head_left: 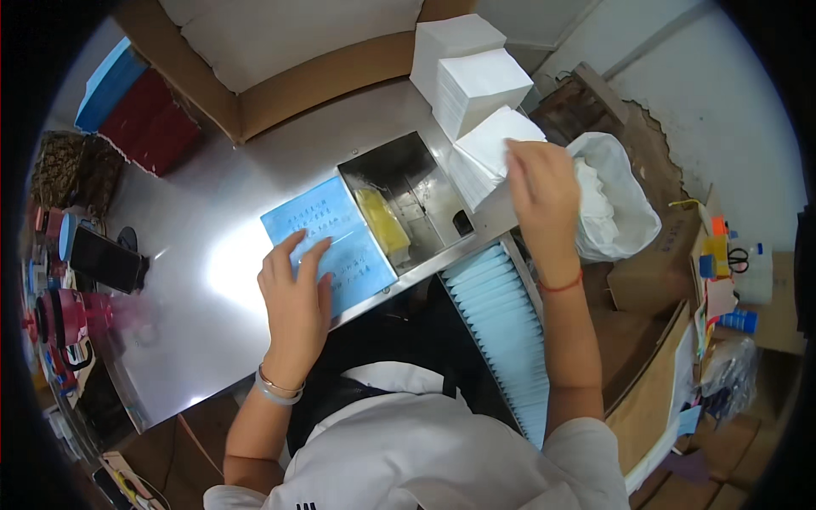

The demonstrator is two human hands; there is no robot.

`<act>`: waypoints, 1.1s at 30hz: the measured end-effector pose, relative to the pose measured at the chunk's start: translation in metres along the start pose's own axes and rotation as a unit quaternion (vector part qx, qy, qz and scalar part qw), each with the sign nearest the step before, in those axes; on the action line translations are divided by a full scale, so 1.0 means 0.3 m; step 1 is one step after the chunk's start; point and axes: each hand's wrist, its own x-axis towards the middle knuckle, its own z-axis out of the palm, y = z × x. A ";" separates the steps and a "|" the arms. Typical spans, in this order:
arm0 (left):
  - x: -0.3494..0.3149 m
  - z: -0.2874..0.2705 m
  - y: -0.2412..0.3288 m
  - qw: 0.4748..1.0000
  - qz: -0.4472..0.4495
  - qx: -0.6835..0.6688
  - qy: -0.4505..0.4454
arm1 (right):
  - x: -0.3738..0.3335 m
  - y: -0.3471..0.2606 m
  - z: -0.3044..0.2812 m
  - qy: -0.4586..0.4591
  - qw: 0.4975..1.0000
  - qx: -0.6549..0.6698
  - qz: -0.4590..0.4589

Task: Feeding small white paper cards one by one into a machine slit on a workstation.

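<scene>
My left hand (293, 293) rests with its fingers spread on a blue printed paper piece (353, 268), which lies flat on the metal worktable by the edge of a sunken tray. Over at the right, my right hand (544, 183) is raised beside the nearest stack of white paper (489, 149). Its thumb and fingers are bent together in a pinch; whether a sheet is between them is hidden. Inside the sunken metal tray (429, 195) lies a yellow block (382, 221) in what looks like clear wrapping.
More white paper stacks (483, 83) stand behind. A white bag-lined bin (625, 204) is at the right. Pale blue folded pieces (497, 306) fill a box below the table's edge. A phone (106, 257) and a pink bottle (72, 316) are at the left. Cardboard (319, 68) borders the back.
</scene>
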 end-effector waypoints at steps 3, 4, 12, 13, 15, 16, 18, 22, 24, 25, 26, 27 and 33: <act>-0.055 0.038 -0.025 0.994 0.007 0.091 -0.066 | 0.030 -0.030 0.026 -0.044 0.996 -0.053 -0.064; -0.071 0.047 -0.031 0.994 0.000 0.083 -0.068 | 0.025 -0.041 0.030 -0.030 0.997 -0.045 -0.063; -0.057 0.089 -0.075 0.997 -0.002 0.061 -0.038 | -0.016 -0.075 0.061 -0.015 0.997 -0.068 0.011; -0.053 0.092 -0.071 0.998 -0.007 0.057 -0.027 | -0.005 -0.082 0.058 -0.014 0.997 -0.068 0.012; -0.048 0.091 -0.066 0.998 -0.008 0.054 -0.018 | -0.014 -0.070 0.060 -0.007 0.998 -0.050 0.028; -0.046 0.092 -0.064 0.998 -0.015 0.061 -0.022 | -0.028 -0.061 0.064 -0.018 0.998 -0.053 0.029; -0.043 0.093 -0.064 0.997 -0.019 0.068 -0.028 | -0.055 -0.033 0.071 -0.001 0.997 -0.008 0.079; -0.051 0.092 -0.064 0.999 -0.026 -0.011 -0.017 | -0.033 -0.002 0.050 -0.034 0.999 -0.008 0.041; -0.060 0.087 -0.061 0.998 -0.020 -0.055 -0.031 | 0.024 -0.045 0.020 -0.023 0.999 -0.030 0.030; -0.067 0.082 -0.058 0.997 0.004 -0.059 -0.041 | 0.051 -0.084 0.010 -0.033 0.999 -0.023 0.018; -0.071 0.075 -0.058 0.994 0.031 -0.064 -0.082 | 0.070 -0.136 0.002 -0.002 0.996 -0.079 -0.030; -0.077 0.066 -0.061 0.996 0.025 -0.067 -0.057 | 0.085 -0.183 -0.006 0.033 0.990 -0.129 -0.045; -0.057 0.020 -0.114 0.985 0.022 0.095 -0.144 | -0.153 -0.443 0.223 -0.141 0.931 0.167 -0.293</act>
